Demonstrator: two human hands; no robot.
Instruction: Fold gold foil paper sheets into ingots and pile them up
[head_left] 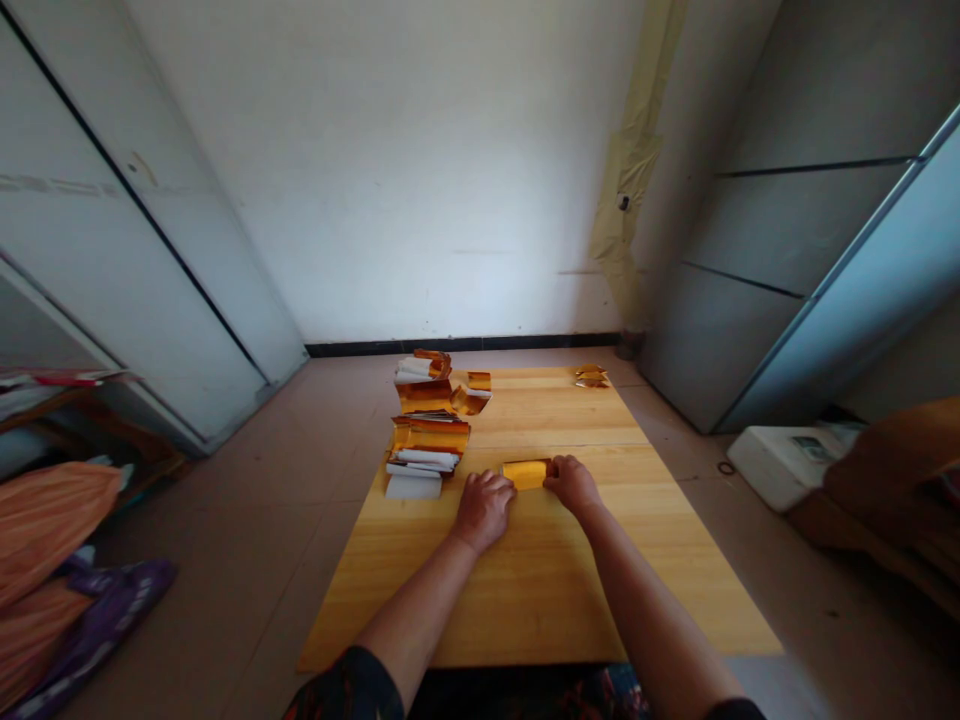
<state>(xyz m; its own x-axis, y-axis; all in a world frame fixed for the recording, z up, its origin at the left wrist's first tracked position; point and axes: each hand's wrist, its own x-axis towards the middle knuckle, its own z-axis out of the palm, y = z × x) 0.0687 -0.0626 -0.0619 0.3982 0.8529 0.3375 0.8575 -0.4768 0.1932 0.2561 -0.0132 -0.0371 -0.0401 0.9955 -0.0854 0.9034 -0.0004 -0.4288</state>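
Note:
Between my two hands, on the wooden table (555, 560), lies a small gold piece (525, 474) that looks like folded shiny foil paper. My left hand (484, 508) is closed at its left end, with the fingertips partly hidden. At the right end my right hand (573, 484) pinches the edge. To the left of my left hand stands a stack of gold and white sheets (431, 437), with a pale sheet (414, 486) sticking out at its near side.
Behind the stack are more gold and white sheets (421, 370) and loose gold pieces (471, 400). Two or three small folded gold pieces (591, 377) sit at the far right corner. A wall (450, 200) rises beyond; a grey cabinet (780, 230) stands right, orange and purple bags (60, 560) left.

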